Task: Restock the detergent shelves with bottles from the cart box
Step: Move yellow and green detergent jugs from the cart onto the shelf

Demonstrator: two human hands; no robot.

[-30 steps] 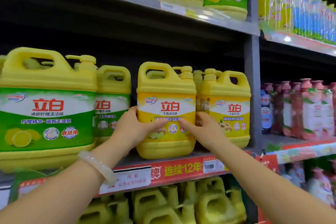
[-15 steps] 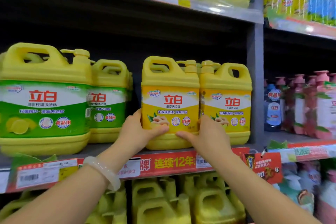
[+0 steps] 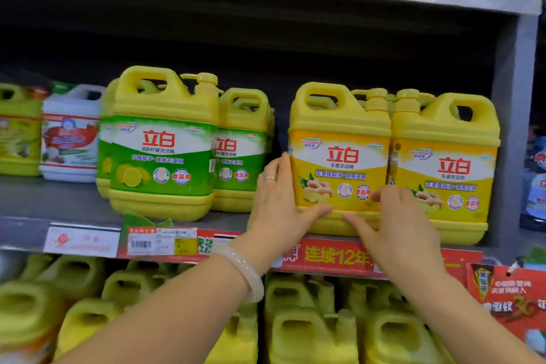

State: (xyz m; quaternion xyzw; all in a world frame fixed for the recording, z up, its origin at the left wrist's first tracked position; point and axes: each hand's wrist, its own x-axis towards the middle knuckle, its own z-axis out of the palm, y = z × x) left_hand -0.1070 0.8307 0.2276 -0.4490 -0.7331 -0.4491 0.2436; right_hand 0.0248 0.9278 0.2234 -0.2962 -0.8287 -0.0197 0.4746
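A yellow detergent jug with an orange ginger label [image 3: 339, 154] stands upright at the front of the middle shelf [image 3: 59, 201], tight against a matching jug [image 3: 449, 165] on its right. My left hand [image 3: 280, 204] presses its left side and lower front. Flat against its lower right front lies my right hand [image 3: 396, 221], fingers spread. The cart box is out of view.
Green-labelled yellow jugs [image 3: 162, 151] stand left of a narrow gap, with a white jug [image 3: 71, 133] further left. A grey upright post [image 3: 514, 127] bounds the bay on the right. More yellow jugs [image 3: 310, 319] fill the shelf below, others the shelf above.
The ginger jug has been set down and slid right against its neighbour. Both hands stay on it, fingers now flatter. My view has shifted left.
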